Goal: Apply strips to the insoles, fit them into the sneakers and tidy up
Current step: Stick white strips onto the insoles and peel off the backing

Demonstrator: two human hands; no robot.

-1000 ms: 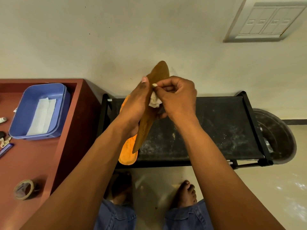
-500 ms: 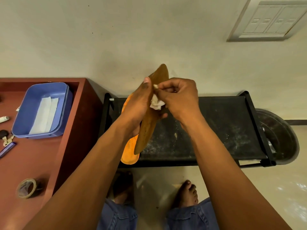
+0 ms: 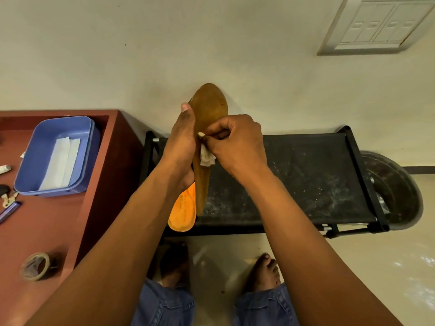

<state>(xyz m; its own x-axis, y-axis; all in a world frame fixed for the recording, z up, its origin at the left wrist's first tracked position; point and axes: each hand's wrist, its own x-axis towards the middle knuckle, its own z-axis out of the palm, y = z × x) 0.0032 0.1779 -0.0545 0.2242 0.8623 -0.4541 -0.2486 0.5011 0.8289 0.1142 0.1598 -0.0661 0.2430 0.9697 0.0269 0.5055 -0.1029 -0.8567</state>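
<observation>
My left hand (image 3: 182, 147) grips two insoles held upright above the black rack. The front one is a brown insole (image 3: 209, 114) with its toe end up; behind it an orange insole (image 3: 183, 211) shows at the bottom. My right hand (image 3: 235, 144) pinches a small white strip (image 3: 207, 157), crumpled, against the brown insole's middle. More white strips (image 3: 60, 167) lie flat in the blue tub (image 3: 44, 137) on the red table. No sneakers are in view.
A red-brown table (image 3: 47, 227) at the left carries a tape roll (image 3: 35, 267), keys (image 3: 8, 200), a pen and a small tube. A black fabric rack (image 3: 294, 180) stands ahead, with a dark round basin (image 3: 395, 191) at its right. My bare feet rest on the floor below.
The insoles have tilted a little more upright, showing more of the brown face. My right hand keeps working the white strip at the same spot.
</observation>
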